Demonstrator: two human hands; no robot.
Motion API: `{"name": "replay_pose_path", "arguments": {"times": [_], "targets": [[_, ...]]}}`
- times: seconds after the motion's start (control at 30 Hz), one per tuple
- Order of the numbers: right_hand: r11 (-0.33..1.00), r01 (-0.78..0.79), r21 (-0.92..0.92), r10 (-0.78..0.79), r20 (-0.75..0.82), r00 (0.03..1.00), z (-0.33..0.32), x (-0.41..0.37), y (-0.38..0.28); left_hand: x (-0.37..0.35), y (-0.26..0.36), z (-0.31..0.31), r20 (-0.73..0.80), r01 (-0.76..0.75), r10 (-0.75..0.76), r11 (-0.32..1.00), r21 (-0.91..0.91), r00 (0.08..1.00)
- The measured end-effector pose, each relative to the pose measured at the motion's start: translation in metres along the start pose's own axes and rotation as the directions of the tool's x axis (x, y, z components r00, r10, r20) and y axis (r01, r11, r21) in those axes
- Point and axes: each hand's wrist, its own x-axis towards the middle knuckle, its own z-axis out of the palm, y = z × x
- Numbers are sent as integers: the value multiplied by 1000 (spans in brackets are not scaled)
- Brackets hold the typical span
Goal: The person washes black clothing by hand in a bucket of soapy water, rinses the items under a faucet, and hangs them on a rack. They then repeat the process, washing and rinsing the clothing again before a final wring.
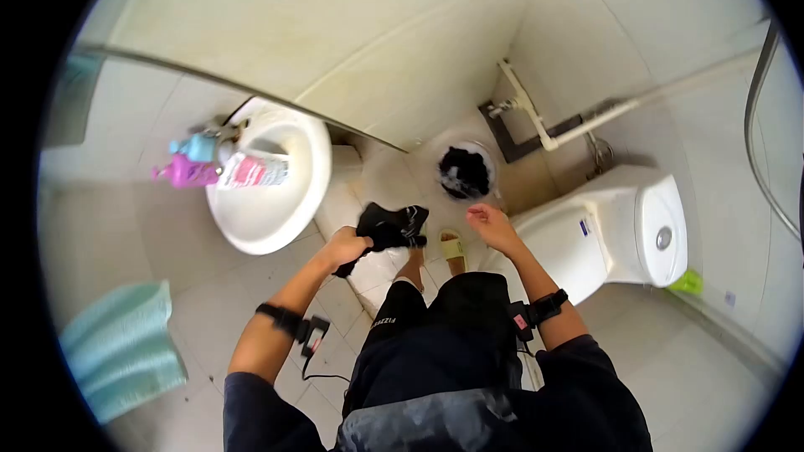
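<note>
A bunched black cloth with white stripes, perhaps a sock or small garment, hangs from my left hand, whose fingers are closed around it. My right hand is in the air with its fingers loosely bent and slightly apart, and no object shows in it. Just beyond that hand, a round white bucket stands on the floor in the corner. Inside it lies a heap of black clothes with some whitish patches, apart from both hands.
To the left, a white washbasin carries a pink pump bottle, a blue bottle and a white-and-red packet. A white toilet stands on the right, below pipes. A turquoise towel is at lower left.
</note>
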Motion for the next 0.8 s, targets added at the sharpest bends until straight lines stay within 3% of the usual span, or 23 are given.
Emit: {"name": "replay_pose_path", "arguments": {"times": [0.03,0.1,0.13,0.17,0.2,0.23,0.27,0.3,0.37,0.43,0.5,0.53,0.57,0.63,0.67,0.7,0.77,0.8], "targets": [[998,-61,-10,61,-9,998,-3,-9,10,26,-7,10,2,14,-15,944,329,1000],[989,-150,-13,149,-33,988,2,-20,30,56,8,27,74,-8,-21,929,370,997],[986,-165,30,166,-37,985,5,-24,41,67,15,35,228,85,-75,996,-34,971],[980,-184,72,187,-35,982,10,-35,45,72,22,42,276,143,-85,970,-197,957],[976,-205,79,209,-39,977,14,-40,46,78,26,46,298,112,-56,978,-174,953],[915,-373,151,354,138,925,2,-44,35,85,32,62,321,81,-28,985,-153,947],[828,-522,203,443,332,833,-11,-39,39,99,33,87,252,-12,23,999,-45,967],[821,-528,217,451,321,833,-6,-35,41,113,31,99,209,-116,100,991,65,973],[403,-751,522,504,558,659,20,-30,30,101,54,94,257,-243,226,969,37,940],[309,-706,637,443,560,700,36,-14,25,113,61,102,304,-313,262,940,135,916],[194,-443,875,362,356,862,44,12,22,107,73,107,388,-395,309,904,164,868],[66,-320,945,301,287,909,46,24,25,110,78,110,455,-470,351,864,179,818],[61,-300,952,305,268,914,46,35,28,122,76,116,469,-483,354,856,186,809],[-80,-157,984,430,176,885,45,54,38,138,72,128,488,-655,478,691,304,730],[19,-120,993,459,98,883,40,62,40,141,86,129,539,-525,289,773,356,791],[16,-101,995,457,83,886,39,69,48,151,87,131,545,-537,293,761,364,785],[138,-129,982,631,14,775,39,82,64,167,89,135,555,-458,301,874,166,776],[80,-160,984,640,73,765,33,91,77,177,88,137,562,-454,292,874,171,774]]}}
